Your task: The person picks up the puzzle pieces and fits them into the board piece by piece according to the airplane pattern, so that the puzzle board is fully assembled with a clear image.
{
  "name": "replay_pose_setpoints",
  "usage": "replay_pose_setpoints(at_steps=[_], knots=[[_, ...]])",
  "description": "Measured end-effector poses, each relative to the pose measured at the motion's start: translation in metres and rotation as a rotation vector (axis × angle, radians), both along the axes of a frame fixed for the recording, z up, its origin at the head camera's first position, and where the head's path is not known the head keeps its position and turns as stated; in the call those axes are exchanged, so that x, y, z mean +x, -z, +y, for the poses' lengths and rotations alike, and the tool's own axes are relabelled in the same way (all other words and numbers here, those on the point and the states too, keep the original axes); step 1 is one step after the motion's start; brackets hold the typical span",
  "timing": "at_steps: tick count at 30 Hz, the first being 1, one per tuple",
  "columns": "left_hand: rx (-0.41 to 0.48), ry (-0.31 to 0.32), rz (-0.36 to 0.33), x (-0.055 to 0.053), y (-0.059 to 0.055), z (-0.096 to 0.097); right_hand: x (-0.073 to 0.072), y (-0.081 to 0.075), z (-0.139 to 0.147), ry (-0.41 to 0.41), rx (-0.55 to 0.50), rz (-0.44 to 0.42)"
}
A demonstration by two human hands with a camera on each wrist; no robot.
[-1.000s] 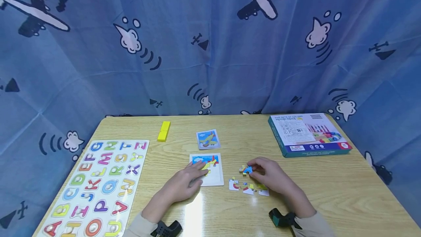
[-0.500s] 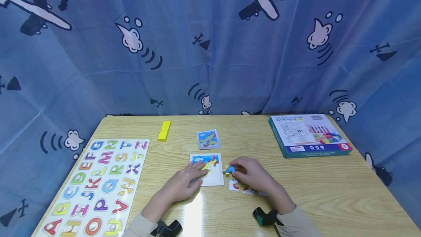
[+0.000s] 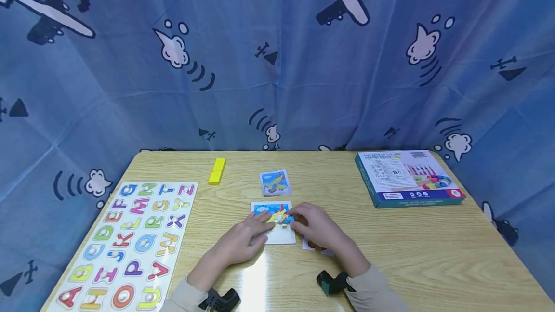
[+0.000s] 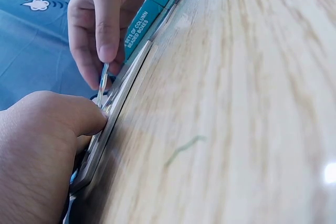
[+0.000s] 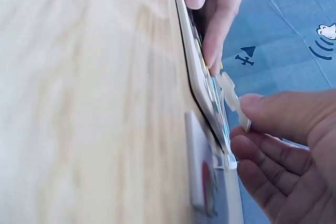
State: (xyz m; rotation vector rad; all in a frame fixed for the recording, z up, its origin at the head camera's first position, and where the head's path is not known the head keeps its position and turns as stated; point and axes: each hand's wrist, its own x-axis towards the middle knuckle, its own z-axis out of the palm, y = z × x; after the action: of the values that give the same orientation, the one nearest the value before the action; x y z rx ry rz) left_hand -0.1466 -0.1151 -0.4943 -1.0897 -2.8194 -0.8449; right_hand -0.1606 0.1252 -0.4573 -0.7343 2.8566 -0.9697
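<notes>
A small white-framed jigsaw board (image 3: 279,239) lies mid-table, its upper part filled with blue sky and yellow plane pieces. My left hand (image 3: 244,240) rests on the board's left side, fingers stretched over the picture. At the board's right edge my right hand (image 3: 318,225) pinches a jigsaw piece (image 5: 231,98) between thumb and fingertips. In the right wrist view that piece is tilted, pale back showing, close over the board. Loose jigsaw pieces (image 3: 313,246) lie right of the board, partly hidden under my right hand. Behind the board is a picture card (image 3: 275,183) of a yellow plane.
An alphabet board (image 3: 143,229) with colourful knobbed letters covers the table's left. Two yellow blocks (image 3: 217,171) lie at the back left. At the back right sits a flat green-edged toy box (image 3: 409,178). A blue airplane-print curtain (image 3: 277,61) hangs behind the table.
My right hand has moved left with the jigsaw piece, from above the loose pieces to the right part of the board. My left hand has stayed in place.
</notes>
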Motion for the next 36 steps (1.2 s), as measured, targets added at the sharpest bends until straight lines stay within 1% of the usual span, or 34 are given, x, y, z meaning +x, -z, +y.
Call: replay_pose_setpoints(at_steps=[3,8,15,19,27,36], knots=[[0.002,0.003,-0.004,0.000,0.000,0.000,-0.002,0.002,-0.003,-0.009,0.011,0.009],[-0.003,0.006,-0.001,0.000,-0.001,0.000,-0.002,0.003,-0.007,0.005,0.022,-0.001],[-0.005,0.001,0.026,0.000,0.001,0.000,-0.003,0.004,-0.010,0.001,0.037,0.009],[-0.009,-0.003,0.013,0.000,0.001,0.001,-0.002,0.005,-0.012,0.001,0.054,0.023],[0.002,0.002,0.022,0.001,0.000,0.000,-0.002,0.007,-0.014,-0.013,0.116,0.081],[0.002,-0.001,0.023,0.001,0.001,0.000,-0.002,0.010,-0.013,-0.031,0.137,0.113]])
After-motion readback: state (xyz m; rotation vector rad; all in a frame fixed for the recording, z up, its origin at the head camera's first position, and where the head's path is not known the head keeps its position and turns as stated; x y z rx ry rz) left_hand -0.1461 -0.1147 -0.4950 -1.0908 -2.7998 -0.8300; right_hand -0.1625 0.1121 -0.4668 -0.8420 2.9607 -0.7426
